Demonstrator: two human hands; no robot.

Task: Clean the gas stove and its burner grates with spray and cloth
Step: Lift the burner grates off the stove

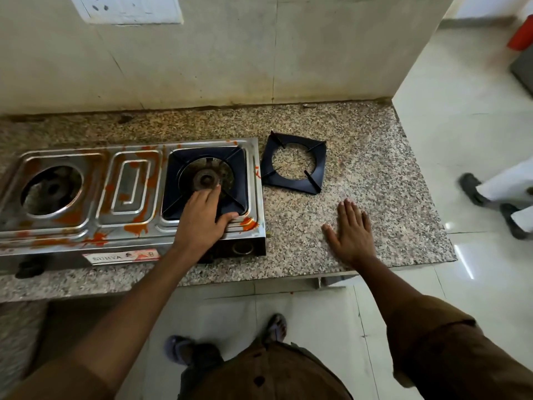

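- Head view: a two-burner steel gas stove [127,197] stands on a speckled granite bench [360,197], set against a pale wall [230,53]; its top is streaked with orange-red stains [135,228].
- Left burner well [52,190]: bare, with no grate over it.
- Right burner [206,179]: a dark square grate [236,168] sits in place around it.
- Second grate [294,166]: lies flat on the bench just beside the stove's right end, apart from it, the granite visible through its round opening.
- Left hand [202,215]: laid on the near edge of the seated grate, fingers reaching towards the burner and thumb pressed on the grate's front rim; whether the grip has closed round the grate cannot be told.
- Right hand [353,232]: held flat, palm down, fingers spread wide and holding nothing, over the bare bench near the loose grate; whether it touches the surface cannot be told.
- Stove front: a label [121,256] and a dark knob [28,268] at the left.
- Floor [288,313]: pale glossy tiles; the person's sandalled feet [277,327] below, and another person's shoes [473,189] at right.
- No spray or cloth in view.
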